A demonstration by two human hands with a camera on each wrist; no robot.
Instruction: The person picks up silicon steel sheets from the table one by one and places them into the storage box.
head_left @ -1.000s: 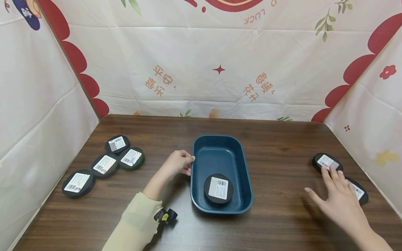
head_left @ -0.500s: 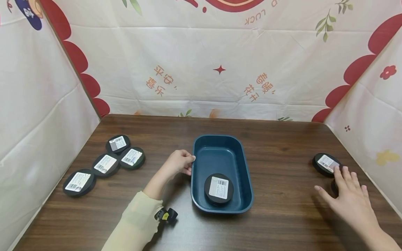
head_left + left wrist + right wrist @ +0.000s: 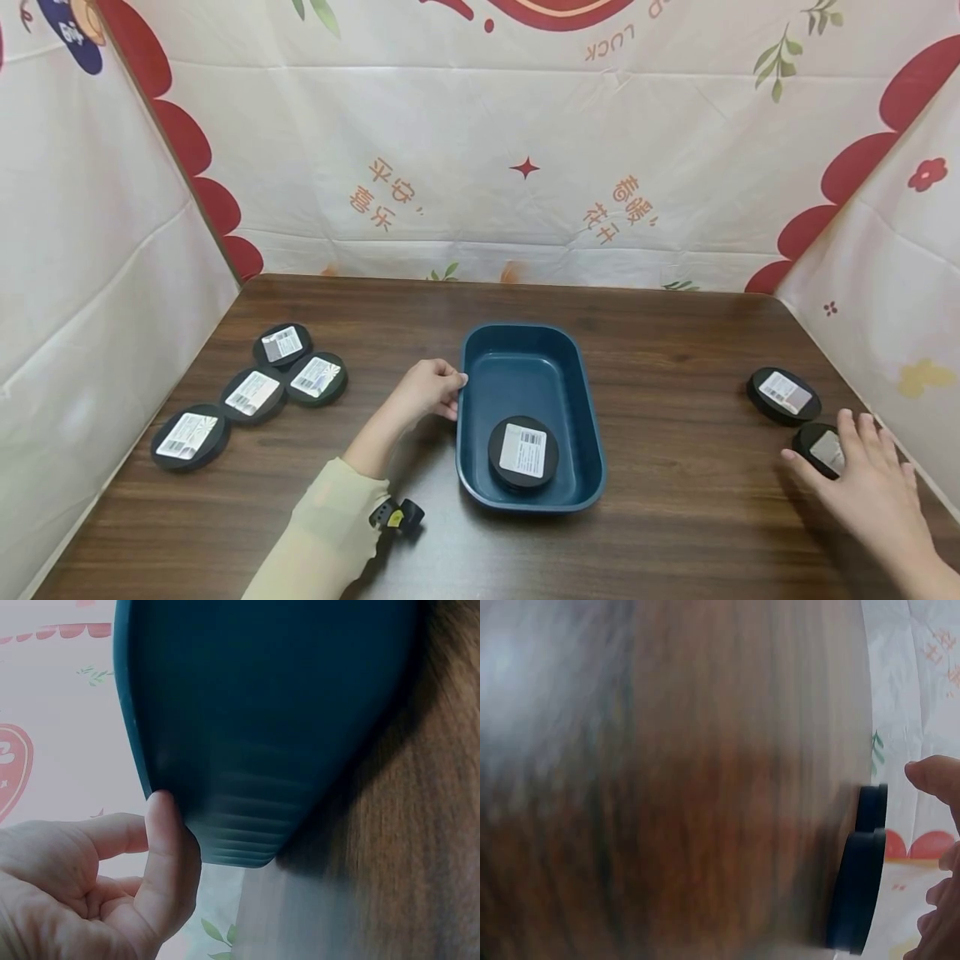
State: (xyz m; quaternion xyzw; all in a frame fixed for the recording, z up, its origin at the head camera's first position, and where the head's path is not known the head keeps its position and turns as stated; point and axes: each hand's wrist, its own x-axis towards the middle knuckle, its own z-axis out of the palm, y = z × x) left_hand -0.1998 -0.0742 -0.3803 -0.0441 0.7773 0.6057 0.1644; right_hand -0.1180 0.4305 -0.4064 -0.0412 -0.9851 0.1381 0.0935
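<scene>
My left hand (image 3: 429, 390) pinches the left rim of a deep blue rectangular tray (image 3: 525, 379). In the left wrist view the thumb of that left hand (image 3: 97, 889) lies against the tray's outer wall (image 3: 262, 712). Inside the tray, near its front end, lies a black round disc (image 3: 522, 452) with a white barcode label. Over at the right table edge, my right hand (image 3: 873, 492) hovers with spread fingers above the nearer labelled black disc (image 3: 825, 450), partly covering it. The right wrist view shows a gap between its thumb (image 3: 934, 778) and that disc (image 3: 859, 892).
Just behind the right hand is another black disc (image 3: 783, 394). Several more labelled discs, such as the frontmost one (image 3: 190, 437), lie grouped on the left of the brown wooden table (image 3: 675, 533). A printed white cloth (image 3: 480, 117) encloses the back and sides.
My right hand has moved right and toward me, uncovering the rear disc and then part of the nearer one. The left hand and the tray have stayed put.
</scene>
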